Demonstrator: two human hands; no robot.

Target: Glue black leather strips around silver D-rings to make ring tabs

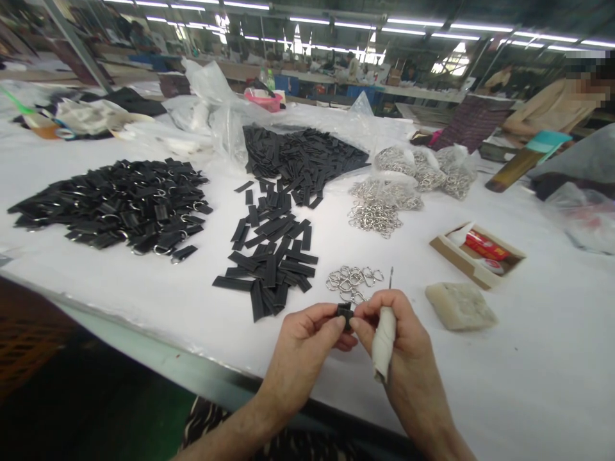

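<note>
My left hand (307, 339) pinches a small folded black strip (344, 312) near the table's front edge. My right hand (408, 358) touches the strip's other side with thumb and fingertips. The same hand grips a thin metal-tipped tool with a cloth-wrapped handle (383, 346), its tip pointing away from me. Whether a ring is inside the folded strip is hidden by my fingers. Just beyond my hands lie loose metal rings (353, 280). To their left is a scattered pile of flat black strips (271, 262).
Black tabs with rings (120, 205) are heaped at left. More strips (302, 157) lie behind, beside ring piles (377, 214) and bagged rings (418, 166). At right are a small box (480, 256) with a red tube, a pale block (461, 307) and a bottle (523, 163). A person (552, 109) sits beyond.
</note>
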